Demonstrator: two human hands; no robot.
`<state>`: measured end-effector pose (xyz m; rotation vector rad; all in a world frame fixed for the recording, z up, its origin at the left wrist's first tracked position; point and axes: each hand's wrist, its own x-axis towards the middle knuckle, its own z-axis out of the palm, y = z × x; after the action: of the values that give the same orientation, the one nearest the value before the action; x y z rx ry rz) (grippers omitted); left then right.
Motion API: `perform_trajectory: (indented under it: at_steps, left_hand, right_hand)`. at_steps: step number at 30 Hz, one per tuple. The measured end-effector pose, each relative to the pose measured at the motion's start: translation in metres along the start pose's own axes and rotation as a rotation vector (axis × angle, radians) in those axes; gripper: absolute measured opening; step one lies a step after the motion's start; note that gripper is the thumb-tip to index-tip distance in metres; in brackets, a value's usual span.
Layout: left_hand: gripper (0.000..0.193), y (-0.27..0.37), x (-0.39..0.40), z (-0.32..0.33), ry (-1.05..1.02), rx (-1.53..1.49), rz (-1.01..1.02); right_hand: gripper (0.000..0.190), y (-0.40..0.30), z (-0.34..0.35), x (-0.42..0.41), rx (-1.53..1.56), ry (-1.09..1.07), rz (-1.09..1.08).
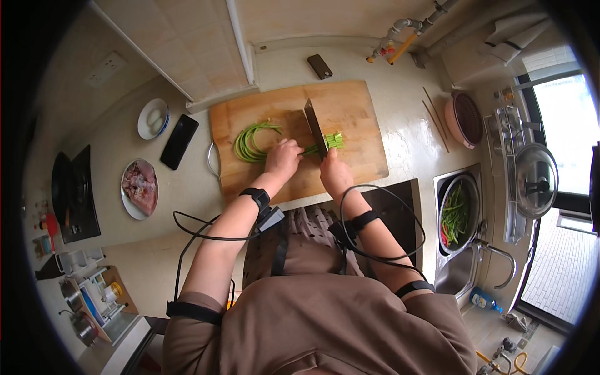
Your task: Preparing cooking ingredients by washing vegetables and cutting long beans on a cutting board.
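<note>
A wooden cutting board (347, 101) lies on the counter before me. My right hand (336, 173) grips a kitchen cleaver (315, 125), its blade upright across a bunch of long green stalks (248, 143). My left hand (284, 159) holds the bunch down just left of the blade. The uncut stalks curl in a loop on the board's left part. To the right of the blade lie short cut green pieces (334, 140). The blade's lower edge, where it meets the stalks, is partly hidden by my right hand.
Left: a bowl of eggs (154, 119), a black smartphone (179, 142), a plate of raw meat (140, 189). Behind the board lies a dark box-like object (320, 66). Right: chopsticks (435, 120), a pink basket (463, 120), and a basin of green and red peppers (454, 213) in the sink.
</note>
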<state>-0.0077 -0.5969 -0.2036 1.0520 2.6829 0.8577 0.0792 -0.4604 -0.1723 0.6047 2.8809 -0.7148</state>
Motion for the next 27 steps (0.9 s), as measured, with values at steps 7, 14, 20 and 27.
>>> perform_trajectory:
  at_steps: [7, 14, 20, 27]
  left_hand:
    - [0.024, 0.003, -0.001, -0.008, 0.022, -0.115, -0.039]
    - [0.027, -0.005, -0.006, -0.018, -0.001, -0.042, -0.032]
    - [0.016, -0.009, -0.007, -0.007, 0.028, -0.003, -0.017]
    - [0.017, -0.01, -0.009, -0.006, 0.018, 0.019, -0.005]
  right_hand:
    - [0.018, 0.008, -0.009, 0.028, 0.095, 0.138, -0.069]
    - [0.017, -0.009, -0.024, -0.04, 0.082, 0.09, -0.065]
    - [0.017, -0.01, -0.006, -0.045, 0.052, 0.054, -0.016]
    - [0.018, -0.018, 0.014, -0.003, 0.029, 0.019, -0.008]
